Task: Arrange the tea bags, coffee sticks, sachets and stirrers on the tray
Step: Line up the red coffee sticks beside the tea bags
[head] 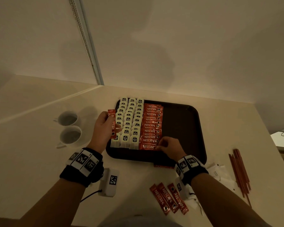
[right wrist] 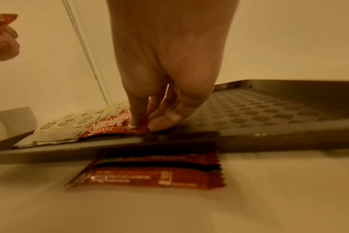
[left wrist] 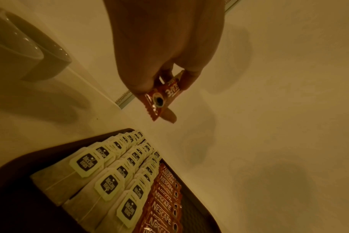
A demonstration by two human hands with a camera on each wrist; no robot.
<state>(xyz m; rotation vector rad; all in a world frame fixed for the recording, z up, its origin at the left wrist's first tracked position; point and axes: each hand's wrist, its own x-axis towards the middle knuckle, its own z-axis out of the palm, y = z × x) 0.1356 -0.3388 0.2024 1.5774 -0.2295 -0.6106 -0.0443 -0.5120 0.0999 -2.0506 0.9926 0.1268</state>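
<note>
A dark brown tray (head: 180,128) holds three columns of white tea bags (head: 129,122) and one column of red coffee sticks (head: 152,125). My left hand (head: 106,126) hovers over the tray's left edge and grips a single red coffee stick (head: 112,124), pinched between thumb and fingers (left wrist: 191,78). My right hand (head: 166,145) is low at the near end of the coffee column. Its index tip and thumb pinch the right end of the nearest coffee stick (right wrist: 110,127), which lies on the tray (right wrist: 269,113). The tray's right half is bare.
Three loose coffee sticks (head: 169,198) lie near my right forearm, and more coffee sticks (right wrist: 149,178) poke out from under the tray's front rim. Red stirrers (head: 240,174) and white sachets (head: 218,172) lie right of the tray. Two cups (head: 69,126) stand left. A white marker box (head: 110,182) sits by my left wrist.
</note>
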